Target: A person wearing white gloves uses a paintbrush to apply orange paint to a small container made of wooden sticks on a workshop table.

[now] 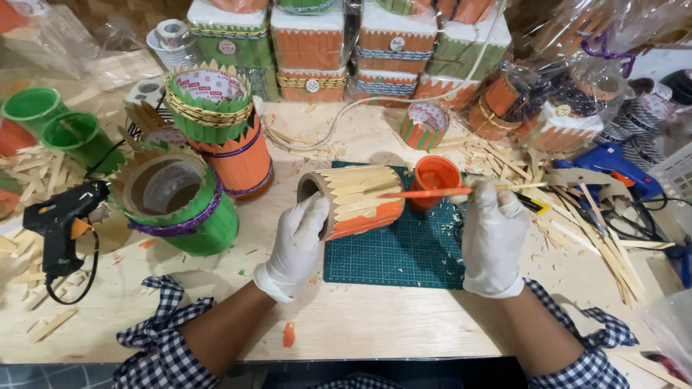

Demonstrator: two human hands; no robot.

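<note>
My left hand (pixel 297 241), in a white glove, grips a tube (pixel 353 200) clad in wooden sticks, lying on its side on a green cutting mat (pixel 393 256). The sticks are bare wood on top and orange along the lower side. My right hand (pixel 494 234), also gloved, holds a thin paintbrush (pixel 450 191) with an orange-coated shaft. Its tip points left over the tube. An orange paint cup (pixel 435 180) stands on the mat just behind the brush.
Finished green and orange stick-clad containers (pixel 216 137) stand at left, more stacked at the back (pixel 310 43). A black glue gun (pixel 61 223) lies at far left, a blue one (pixel 613 166) at right. Loose wooden sticks (pixel 598 230) litter the right side.
</note>
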